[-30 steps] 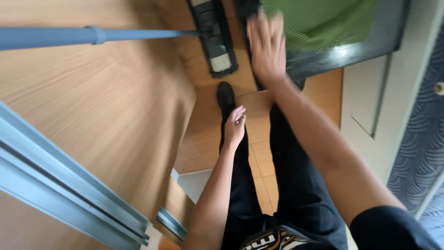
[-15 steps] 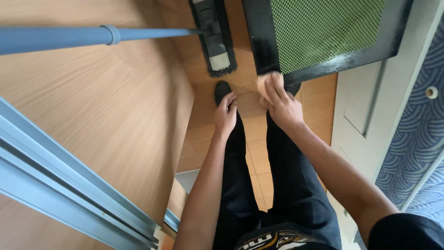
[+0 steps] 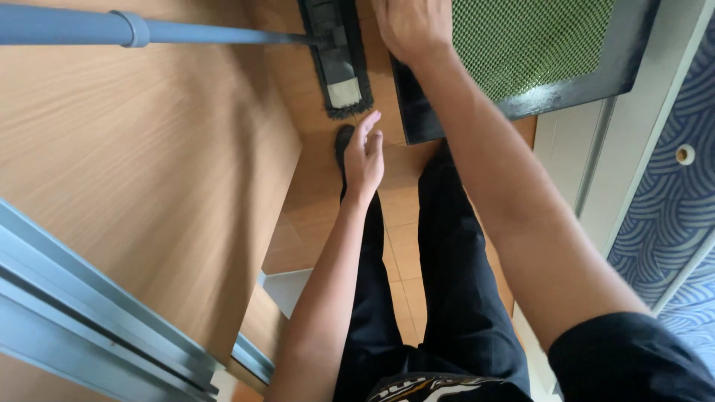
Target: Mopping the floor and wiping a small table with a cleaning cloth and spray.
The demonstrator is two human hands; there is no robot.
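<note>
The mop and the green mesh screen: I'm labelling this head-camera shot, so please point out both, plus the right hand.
mop (image 3: 342, 56), head view, on its dark flat head.
green mesh screen (image 3: 536, 37), head view, on the mesh itself.
right hand (image 3: 411, 26), head view, on the back of the hand.

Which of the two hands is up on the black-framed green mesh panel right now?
The right hand, raised on the black-framed green mesh panel. The left hand hangs open lower down, touching nothing.

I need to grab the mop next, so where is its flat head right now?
In the head view the mop head lies on the wood floor top centre, just left of the green mat and ahead of the left hand.
</note>
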